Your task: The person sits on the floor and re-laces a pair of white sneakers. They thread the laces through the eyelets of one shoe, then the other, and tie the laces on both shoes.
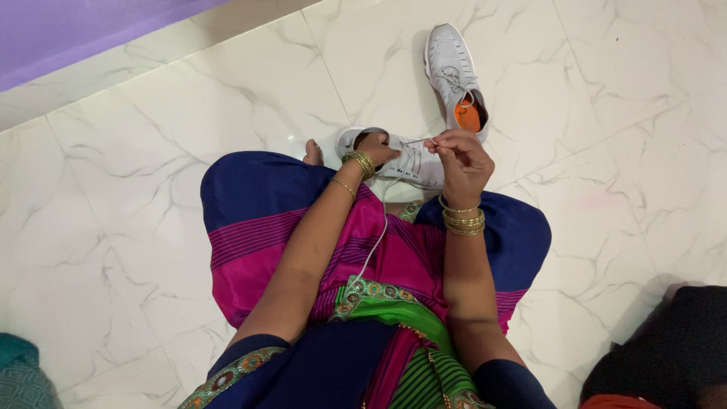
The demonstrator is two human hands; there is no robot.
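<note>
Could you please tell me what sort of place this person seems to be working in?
Probably a room in a home: a white marble-patterned tiled floor, a purple wall, and the person seated on the floor, both hands on a white shoe, with another shoe lying nearby.

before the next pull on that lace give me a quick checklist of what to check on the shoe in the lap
1. Near shoe steadied: ok, the left hand rests on its heel end, at the opening.
2. Lace end gripped: ok, the right hand pinches the lace at its fingertips, raised above the shoe.
3. Lace run free: cannot tell, a white lace strand trails down over the pink and blue cloth, its far end hidden.
4. Eyelet being threaded: cannot tell, too small to see.
5. Second shoe out of the way: ok, it lies apart on the marble floor, orange insole showing.
</note>
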